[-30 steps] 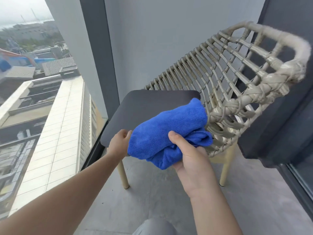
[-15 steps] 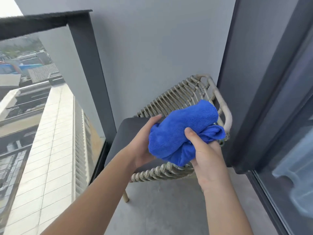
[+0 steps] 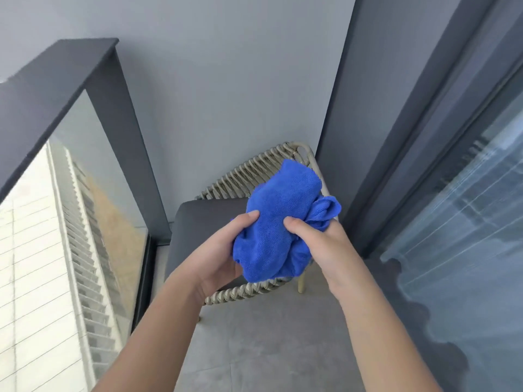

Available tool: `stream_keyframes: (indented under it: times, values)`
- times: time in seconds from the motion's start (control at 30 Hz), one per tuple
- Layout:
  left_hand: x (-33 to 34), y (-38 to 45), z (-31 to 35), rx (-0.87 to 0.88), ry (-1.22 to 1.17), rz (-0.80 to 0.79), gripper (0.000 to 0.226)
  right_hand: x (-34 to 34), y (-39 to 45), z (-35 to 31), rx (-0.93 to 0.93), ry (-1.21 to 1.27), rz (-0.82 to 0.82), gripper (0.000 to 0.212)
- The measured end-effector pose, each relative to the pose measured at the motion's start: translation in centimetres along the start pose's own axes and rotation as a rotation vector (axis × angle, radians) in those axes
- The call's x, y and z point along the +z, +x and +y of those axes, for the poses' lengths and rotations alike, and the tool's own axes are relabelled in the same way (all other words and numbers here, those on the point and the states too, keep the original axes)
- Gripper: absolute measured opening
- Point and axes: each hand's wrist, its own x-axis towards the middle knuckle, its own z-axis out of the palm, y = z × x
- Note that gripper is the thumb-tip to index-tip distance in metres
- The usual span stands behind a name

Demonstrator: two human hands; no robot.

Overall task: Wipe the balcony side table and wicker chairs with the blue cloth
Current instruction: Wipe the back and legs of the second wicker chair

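The blue cloth (image 3: 278, 222) was bunched into a loose wad and held in mid-air above the wicker chair (image 3: 254, 176), clear of the seat. The left hand (image 3: 223, 250) cupped the cloth from below and from the left, its grip closed around the lower edge with the thumb pressed on the front face. The right hand (image 3: 317, 244) held the right side of the wad, grip clenched on the fabric, thumb on top; a twisted corner of cloth stuck out above this hand. The remaining fingers of both hands were hidden behind the cloth. The chair stood in the corner against the grey wall (image 3: 226, 80), its woven back toward the wall and a dark seat cushion (image 3: 203, 219) on the woven frame. One pale leg (image 3: 301, 282) showed at the chair's right. A glass railing (image 3: 70, 222) with a dark top rail ran along the left, and a dark-framed glass door (image 3: 458, 222) stood on the right. The floor (image 3: 268, 335) was grey tile.
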Motion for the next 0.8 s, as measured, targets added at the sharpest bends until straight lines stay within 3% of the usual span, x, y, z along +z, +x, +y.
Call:
stream_keyframes:
  times: [0.2, 0.27, 0.37, 0.57, 0.7, 0.8]
  values:
    - [-0.1, 0.6, -0.5, 0.076, 0.021, -0.013, 0.046, -0.1, 0.9, -1.0, -0.005, -0.176, -0.015, 0.016]
    - [-0.8, 1.5, -1.8, 0.076, -0.025, 0.065, 0.042, -0.7, 1.9, 0.1, 0.028, -0.275, -0.054, 0.022]
    - [-1.6, 2.9, -3.5, 0.049, -0.135, 0.201, 0.040, -2.6, 3.8, 2.2, 0.106, -0.390, 0.019, 0.033]
    - [-2.7, 8.8, -6.1, -0.052, -0.407, 0.440, 0.027, -9.1, 11.2, 5.9, 0.270, -0.442, 0.091, 0.030]
    - [-1.7, 13.8, -8.3, -0.091, -0.525, 0.600, 0.024, -12.6, 18.0, 7.8, 0.337, -0.535, 0.033, 0.027]
    - [-0.1, 17.2, -10.1, -0.156, -0.591, 0.689, 0.021, -15.6, 22.3, 9.2, 0.321, -0.655, 0.033, 0.041]
